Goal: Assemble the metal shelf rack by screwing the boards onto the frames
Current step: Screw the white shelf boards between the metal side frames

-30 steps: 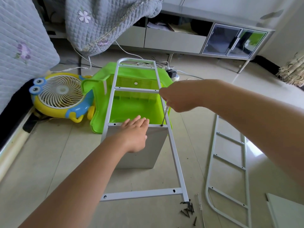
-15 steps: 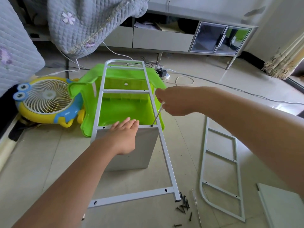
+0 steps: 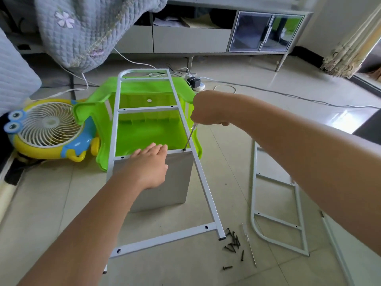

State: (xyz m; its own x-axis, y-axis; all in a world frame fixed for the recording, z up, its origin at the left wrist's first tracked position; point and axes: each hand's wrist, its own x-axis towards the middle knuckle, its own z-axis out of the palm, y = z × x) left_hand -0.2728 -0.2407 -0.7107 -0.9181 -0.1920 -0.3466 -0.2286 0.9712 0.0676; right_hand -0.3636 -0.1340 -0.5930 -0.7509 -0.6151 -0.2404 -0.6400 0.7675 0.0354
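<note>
The screwdriver (image 3: 190, 137) is gripped in the right hand (image 3: 208, 110), its shaft slanting down and slightly leftward from the fist to a screw (image 3: 183, 150) in the frame (image 3: 203, 182) rung. The board (image 3: 162, 182) stands on edge directly beneath. The left hand (image 3: 149, 164), fingers flat, is pressed on the rung just left of the tip. Spare screws (image 3: 232, 242) lie near the frame's foot; open floor is left on the right.

Right hand (image 3: 208, 109) hides the screwdriver (image 3: 190, 137) handle
</note>
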